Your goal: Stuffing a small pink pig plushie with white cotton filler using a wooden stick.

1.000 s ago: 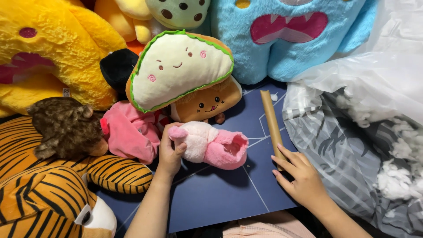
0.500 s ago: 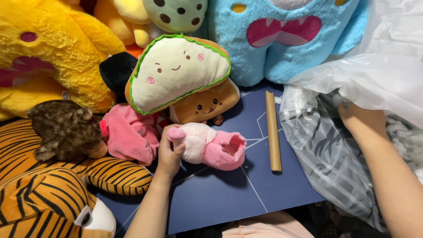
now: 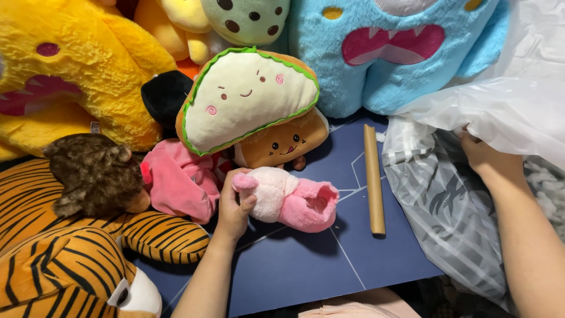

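Left hand [image 3: 232,206] grips pink plush [image 3: 288,198]; right hand [image 3: 479,154] (fingers hidden) inside plastic bag [image 3: 471,118].

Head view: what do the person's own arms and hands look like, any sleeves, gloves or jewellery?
Both arms are bare from the frame edge to the fingers: no sleeves show. The left hand and the right hand wear no gloves, and no rings, watch or bracelets are visible. Fingernails on the left hand look short and unpainted; the right hand's fingers are hidden.

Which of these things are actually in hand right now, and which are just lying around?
In hand: small pink plush, gripped by the left hand; clear plastic bag, right hand reaching into it.
Lying about: brown stick, sandwich plush, tiger plush, blue monster plush.
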